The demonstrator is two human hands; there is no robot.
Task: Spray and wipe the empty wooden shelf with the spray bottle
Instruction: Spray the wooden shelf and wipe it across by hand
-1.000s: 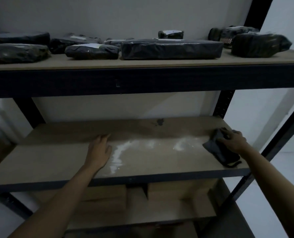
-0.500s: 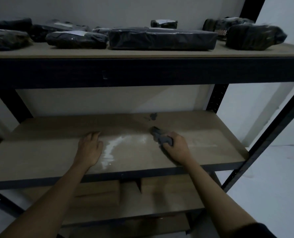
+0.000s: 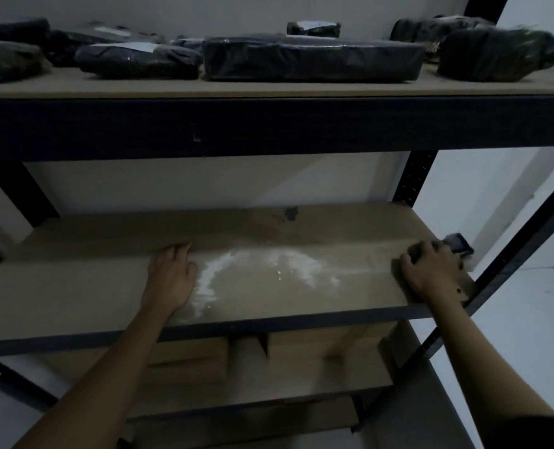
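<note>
The empty wooden shelf (image 3: 74,280) spans the middle of the head view, with white foamy spray streaks (image 3: 269,267) across its centre. My left hand (image 3: 172,277) lies flat on the board, fingers straight, just left of the streaks. At the shelf's right end my right hand (image 3: 431,273) grips a dark cloth (image 3: 458,244) and presses it on the wood; only a corner of the cloth sticks out past my fingers. No spray bottle is in view.
The upper shelf (image 3: 269,87) carries several black wrapped packages (image 3: 311,56). Black metal uprights (image 3: 413,176) frame the rack, and a diagonal post (image 3: 528,241) runs close by my right hand. Cardboard boxes (image 3: 269,361) sit on the shelf below. A dark stain (image 3: 290,213) marks the back.
My right hand swept the cloth from the shelf's right end to the centre and back to the right end, smearing the foam. The left hand stayed flat in place.
</note>
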